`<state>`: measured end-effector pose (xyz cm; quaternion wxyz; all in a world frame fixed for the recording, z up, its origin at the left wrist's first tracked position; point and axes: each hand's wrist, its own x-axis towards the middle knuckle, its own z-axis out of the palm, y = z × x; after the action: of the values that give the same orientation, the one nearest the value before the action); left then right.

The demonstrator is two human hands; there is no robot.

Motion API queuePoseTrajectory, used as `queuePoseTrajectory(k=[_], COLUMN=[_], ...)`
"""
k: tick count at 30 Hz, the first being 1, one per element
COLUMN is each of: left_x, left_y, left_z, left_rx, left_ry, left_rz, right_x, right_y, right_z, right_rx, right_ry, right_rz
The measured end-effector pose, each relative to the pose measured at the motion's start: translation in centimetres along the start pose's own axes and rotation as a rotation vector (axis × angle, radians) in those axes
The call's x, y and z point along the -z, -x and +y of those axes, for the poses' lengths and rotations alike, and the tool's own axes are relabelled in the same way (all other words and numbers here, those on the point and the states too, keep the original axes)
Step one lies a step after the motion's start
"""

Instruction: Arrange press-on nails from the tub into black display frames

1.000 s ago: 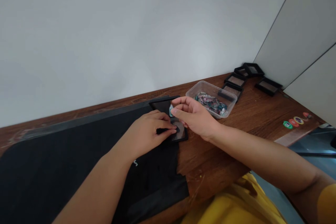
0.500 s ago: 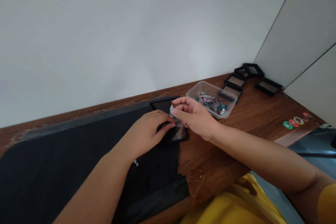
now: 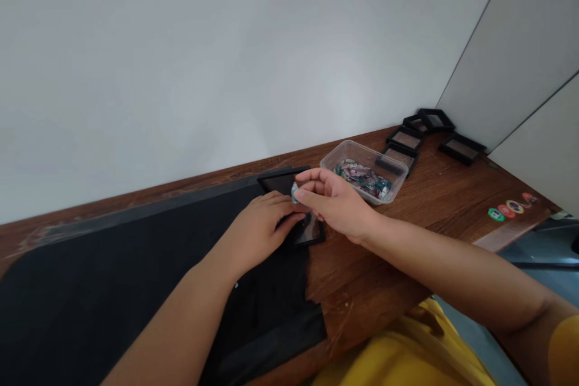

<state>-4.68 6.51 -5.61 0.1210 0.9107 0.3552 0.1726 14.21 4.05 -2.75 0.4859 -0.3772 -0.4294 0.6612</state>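
My right hand [image 3: 332, 199] pinches a small teal-and-white piece [image 3: 295, 193], perhaps a sticker, between thumb and fingers. It is held above a black frame [image 3: 310, 242] with a dark, glossy panel, lying partly on a black mat [image 3: 149, 259]. Over the same frame is my left hand [image 3: 265, 226], thumb and fingertips drawn together close to the right fingertips. Whatever those left fingers hold, if anything, is too small or covered to make out. Both hands hide much of the frame's middle.
A clear plastic tub [image 3: 398, 196] of small colourful pieces [image 3: 362, 178] stands right of the hands. Several black frames [image 3: 462, 148] lie at the back right corner. Round coloured stickers [image 3: 514, 207] sit near the wooden table's [image 3: 375, 277] right edge. A wall [image 3: 226, 72] rises behind.
My left hand has shifted slightly right, and its thumb and fingers have come closer together. The right hand still holds the small piece, nearly in the same place.
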Motion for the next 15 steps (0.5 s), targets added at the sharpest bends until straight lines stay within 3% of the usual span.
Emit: queuePoseTrajectory(k=[15], left_x=[-0.20], left_y=[0.03], left_z=[0.22], left_rx=[-0.004], left_ry=[-0.027], left_rz=[0.027], right_x=[-0.15], right_y=[0.23], right_z=[-0.36], right_rx=[-0.007], right_ry=[0.020], right_rz=[0.015])
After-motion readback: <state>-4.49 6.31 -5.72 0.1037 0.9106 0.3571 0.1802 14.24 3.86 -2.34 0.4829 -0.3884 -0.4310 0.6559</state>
